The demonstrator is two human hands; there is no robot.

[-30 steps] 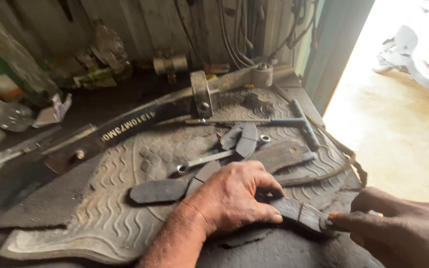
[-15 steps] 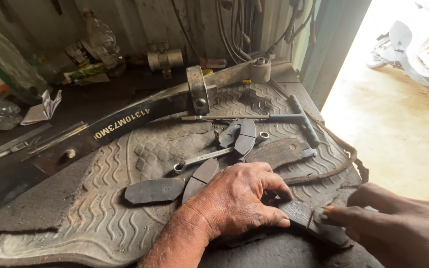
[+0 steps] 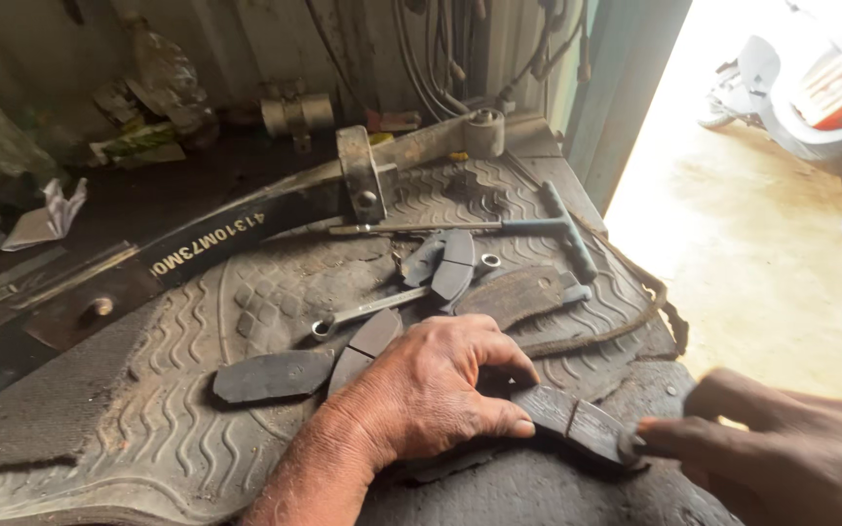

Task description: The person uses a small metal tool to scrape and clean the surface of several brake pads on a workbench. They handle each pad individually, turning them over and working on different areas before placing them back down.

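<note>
Left hand (image 3: 431,390) pressing flat, fingers spread, pinning a dark brake pad (image 3: 572,424) to the rubber mat (image 3: 197,429); right hand (image 3: 782,458) fingertips pinching its end, steadying it.

Dark grey rubber mat (image 3: 197,429), moulded with wavy ridges and a patch of small diamond blocks. Brake pads (image 3: 270,375) dull charcoal, dusty; pad (image 3: 577,424) at the fingers (image 3: 514,424) grey-black with one thin groove across. Wrench (image 3: 367,312) bare silver-grey. T-handle tool (image 3: 557,229) dark grey, shaft lighter steel. Long metal bar (image 3: 236,234) black with white lettering, rust-brown at ends. Crumpled paper (image 3: 51,214) white. Floor (image 3: 772,282) outside pale tan. Scooter (image 3: 811,97) white with red-orange panel.
</note>
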